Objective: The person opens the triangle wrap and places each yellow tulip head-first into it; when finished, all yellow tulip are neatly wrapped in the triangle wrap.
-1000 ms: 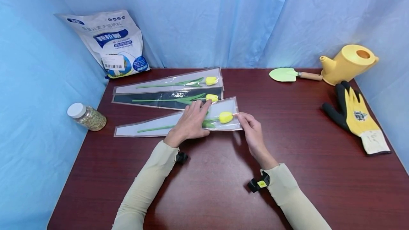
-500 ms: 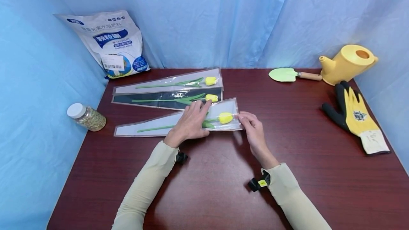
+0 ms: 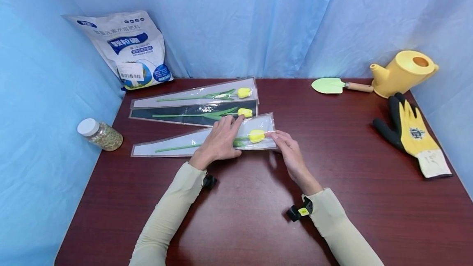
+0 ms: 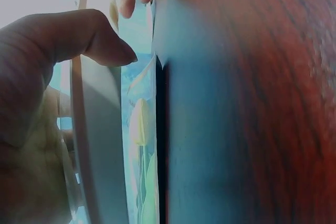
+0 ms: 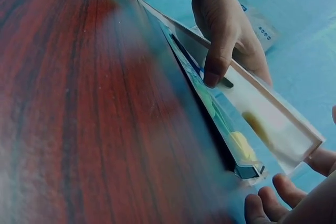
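Note:
A clear sleeve with pale backing (image 3: 177, 143) holds a yellow tulip (image 3: 256, 136) and lies nearest me. My left hand (image 3: 221, 138) spans it, gripping it with the fingers over the far side and the thumb at the near edge. The left index fingertip reaches the tulip in the dark-backed sleeve (image 3: 140, 113). In the left wrist view the left thumb (image 4: 89, 35) crosses the sleeve's side. At the wide end, my right hand (image 3: 293, 153) has a fingertip just inside the opening, against the tulip head. Its other fingers (image 5: 289, 190) hang loose below the sleeve in the right wrist view.
Behind lies a third sleeve, pale-backed, with a tulip (image 3: 244, 92). A fertiliser bag (image 3: 142, 52) and a lidded jar (image 3: 101, 135) stand left. At right are a trowel (image 3: 329, 85), a yellow watering can (image 3: 402, 75) and a work glove (image 3: 415, 134).
The tulip in the nearest sleeve has slid slightly left, deeper into the sleeve, and my right fingertips have moved left with it. My left hand has stayed in place.

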Action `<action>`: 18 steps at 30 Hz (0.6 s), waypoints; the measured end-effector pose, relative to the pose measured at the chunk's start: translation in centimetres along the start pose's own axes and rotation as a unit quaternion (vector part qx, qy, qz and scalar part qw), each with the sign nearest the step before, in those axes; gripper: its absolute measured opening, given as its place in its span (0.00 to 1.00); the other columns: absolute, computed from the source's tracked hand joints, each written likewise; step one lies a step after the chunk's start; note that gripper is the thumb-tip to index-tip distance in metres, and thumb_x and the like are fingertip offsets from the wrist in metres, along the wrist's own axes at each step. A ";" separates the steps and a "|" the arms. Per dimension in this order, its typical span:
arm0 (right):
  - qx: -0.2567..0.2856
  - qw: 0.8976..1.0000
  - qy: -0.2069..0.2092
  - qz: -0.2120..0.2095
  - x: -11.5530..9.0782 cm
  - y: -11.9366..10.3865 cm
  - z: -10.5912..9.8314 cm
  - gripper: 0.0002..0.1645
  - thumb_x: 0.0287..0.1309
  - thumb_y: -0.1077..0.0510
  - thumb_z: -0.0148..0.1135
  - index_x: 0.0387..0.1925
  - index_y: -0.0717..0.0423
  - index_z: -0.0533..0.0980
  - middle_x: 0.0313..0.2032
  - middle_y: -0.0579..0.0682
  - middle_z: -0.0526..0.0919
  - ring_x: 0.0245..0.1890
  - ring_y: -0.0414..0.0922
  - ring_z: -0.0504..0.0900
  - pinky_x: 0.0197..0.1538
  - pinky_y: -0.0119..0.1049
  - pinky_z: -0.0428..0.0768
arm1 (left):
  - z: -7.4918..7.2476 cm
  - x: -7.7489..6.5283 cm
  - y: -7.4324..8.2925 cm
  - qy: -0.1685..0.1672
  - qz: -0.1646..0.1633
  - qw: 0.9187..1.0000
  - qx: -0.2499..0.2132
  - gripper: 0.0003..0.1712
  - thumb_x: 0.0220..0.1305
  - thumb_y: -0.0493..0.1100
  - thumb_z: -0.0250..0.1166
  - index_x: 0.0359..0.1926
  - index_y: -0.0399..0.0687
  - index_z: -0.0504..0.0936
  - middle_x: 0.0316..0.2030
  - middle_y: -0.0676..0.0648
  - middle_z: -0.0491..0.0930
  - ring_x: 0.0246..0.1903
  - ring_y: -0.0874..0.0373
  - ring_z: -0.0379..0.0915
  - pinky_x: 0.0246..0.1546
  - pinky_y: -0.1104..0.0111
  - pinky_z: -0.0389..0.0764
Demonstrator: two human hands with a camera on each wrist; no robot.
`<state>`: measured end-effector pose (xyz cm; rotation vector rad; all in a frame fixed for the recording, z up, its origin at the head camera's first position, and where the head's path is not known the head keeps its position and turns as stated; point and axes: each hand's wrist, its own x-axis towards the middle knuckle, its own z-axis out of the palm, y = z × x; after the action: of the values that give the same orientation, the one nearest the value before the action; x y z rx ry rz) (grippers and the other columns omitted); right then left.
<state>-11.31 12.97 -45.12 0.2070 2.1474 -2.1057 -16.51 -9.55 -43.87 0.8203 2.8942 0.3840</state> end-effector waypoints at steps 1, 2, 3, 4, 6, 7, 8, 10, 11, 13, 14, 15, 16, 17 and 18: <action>0.006 1.000 0.008 -0.001 0.0 0.1 0.1 0.22 0.73 0.58 0.51 0.55 0.73 0.77 0.60 0.52 0.74 0.58 0.35 0.69 0.51 0.22 0.72 | 0.0 0.0 -0.1 -0.002 0.000 1.000 -0.001 0.60 0.48 0.53 0.76 0.77 0.47 0.52 0.51 0.43 0.66 0.49 0.49 0.61 0.46 0.61 0.64; 0.012 1.000 0.020 -0.001 0.1 0.1 0.1 0.20 0.72 0.59 0.53 0.53 0.71 0.79 0.57 0.50 0.75 0.57 0.35 0.70 0.50 0.22 0.73 | 0.0 0.0 -0.2 -0.004 0.001 1.000 -0.002 0.60 0.48 0.52 0.76 0.77 0.47 0.52 0.51 0.43 0.66 0.50 0.49 0.61 0.46 0.61 0.65; 0.018 0.999 0.031 -0.001 0.1 0.1 0.2 0.17 0.70 0.60 0.54 0.49 0.69 0.81 0.55 0.48 0.76 0.54 0.34 0.72 0.49 0.22 0.73 | -0.1 0.0 -0.3 -0.007 0.002 1.000 -0.004 0.60 0.47 0.52 0.76 0.77 0.47 0.52 0.51 0.43 0.66 0.50 0.49 0.61 0.47 0.61 0.65; 0.019 0.999 0.041 -0.002 0.1 0.2 0.2 0.14 0.69 0.61 0.56 0.46 0.68 0.82 0.53 0.48 0.76 0.52 0.33 0.73 0.49 0.21 0.74 | -0.2 0.0 -0.4 -0.011 0.002 1.000 -0.006 0.61 0.47 0.51 0.76 0.77 0.47 0.52 0.51 0.43 0.66 0.50 0.49 0.62 0.48 0.60 0.65; 0.009 0.999 0.053 -0.006 0.2 0.2 0.2 0.10 0.66 0.63 0.60 0.41 0.67 0.82 0.52 0.50 0.78 0.50 0.32 0.74 0.49 0.21 0.75 | -0.4 -0.1 -0.6 -0.022 0.003 1.000 -0.011 0.61 0.47 0.50 0.76 0.77 0.47 0.52 0.53 0.43 0.66 0.52 0.48 0.62 0.51 0.59 0.67; -0.002 0.998 0.055 -0.007 0.2 0.3 0.2 0.08 0.64 0.64 0.61 0.39 0.68 0.82 0.53 0.52 0.78 0.50 0.32 0.75 0.50 0.20 0.74 | -0.5 -0.1 -0.8 -0.029 0.004 0.999 -0.014 0.61 0.47 0.50 0.76 0.78 0.47 0.52 0.54 0.42 0.66 0.54 0.48 0.62 0.52 0.58 0.67; -0.016 0.998 0.053 -0.008 0.3 0.3 0.2 0.09 0.63 0.65 0.62 0.39 0.70 0.82 0.54 0.55 0.78 0.50 0.32 0.75 0.52 0.20 0.74 | -0.6 -0.1 -0.9 -0.037 0.004 0.999 -0.017 0.62 0.46 0.49 0.76 0.78 0.47 0.51 0.55 0.42 0.66 0.55 0.47 0.62 0.54 0.57 0.67; -0.047 0.998 0.043 -0.013 0.3 0.5 0.1 0.12 0.61 0.66 0.64 0.41 0.75 0.80 0.55 0.61 0.78 0.52 0.35 0.74 0.58 0.22 0.71 | -0.8 -0.3 -1.2 -0.053 0.005 0.998 -0.026 0.62 0.47 0.49 0.76 0.79 0.48 0.51 0.56 0.42 0.65 0.57 0.47 0.61 0.56 0.56 0.67; -0.064 0.997 0.036 -0.015 0.3 0.6 0.1 0.14 0.60 0.66 0.65 0.42 0.77 0.80 0.56 0.63 0.78 0.54 0.37 0.74 0.60 0.24 0.70 | -1.0 -0.4 -1.4 -0.060 0.005 0.998 -0.030 0.62 0.48 0.49 0.76 0.79 0.48 0.51 0.57 0.41 0.65 0.58 0.47 0.61 0.56 0.56 0.67; -0.097 0.995 0.021 -0.020 0.3 0.8 0.0 0.14 0.60 0.65 0.66 0.43 0.76 0.81 0.56 0.64 0.79 0.54 0.39 0.74 0.60 0.25 0.69 | -1.2 -0.6 -1.6 -0.072 0.003 0.997 -0.037 0.62 0.48 0.49 0.77 0.79 0.48 0.51 0.59 0.41 0.65 0.59 0.47 0.60 0.57 0.56 0.67; -0.114 0.993 0.013 -0.024 0.3 1.0 0.0 0.14 0.60 0.65 0.66 0.42 0.74 0.82 0.55 0.64 0.79 0.54 0.41 0.74 0.59 0.25 0.70 | -1.3 -0.6 -1.7 -0.076 0.001 0.996 -0.038 0.62 0.47 0.48 0.77 0.79 0.48 0.52 0.59 0.41 0.65 0.60 0.46 0.60 0.58 0.55 0.67; -0.128 0.991 0.006 -0.030 0.2 1.1 0.0 0.13 0.59 0.65 0.67 0.41 0.73 0.83 0.54 0.64 0.80 0.53 0.42 0.75 0.57 0.25 0.71 | -1.3 -0.7 -1.7 -0.082 -0.002 0.996 -0.039 0.62 0.47 0.48 0.77 0.78 0.48 0.52 0.60 0.41 0.65 0.61 0.46 0.60 0.59 0.55 0.67; -0.146 0.989 0.000 -0.037 0.2 1.1 0.0 0.11 0.59 0.64 0.67 0.40 0.71 0.84 0.53 0.63 0.81 0.52 0.43 0.75 0.55 0.24 0.72 | -1.4 -0.8 -1.7 -0.087 -0.006 0.995 -0.040 0.61 0.47 0.48 0.78 0.78 0.48 0.53 0.61 0.41 0.64 0.62 0.46 0.60 0.59 0.54 0.67; -0.167 0.985 -0.006 -0.045 0.1 1.2 0.1 0.10 0.59 0.63 0.67 0.39 0.69 0.85 0.52 0.62 0.81 0.50 0.43 0.76 0.51 0.22 0.72 | -1.5 -0.8 -1.8 -0.095 -0.011 0.995 -0.038 0.61 0.47 0.47 0.78 0.78 0.49 0.53 0.62 0.41 0.64 0.62 0.46 0.60 0.60 0.54 0.66; -0.184 0.981 -0.011 -0.053 -0.1 1.3 0.1 0.09 0.59 0.62 0.67 0.37 0.66 0.85 0.50 0.61 0.82 0.49 0.42 0.77 0.48 0.21 0.72 | -1.5 -0.9 -1.8 -0.104 -0.016 0.994 -0.036 0.60 0.47 0.47 0.78 0.78 0.49 0.53 0.62 0.41 0.64 0.63 0.46 0.60 0.61 0.54 0.66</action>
<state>-11.03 12.88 -46.35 0.0319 2.5306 -1.7016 -16.92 -11.80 -42.83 0.7532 2.6814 0.3746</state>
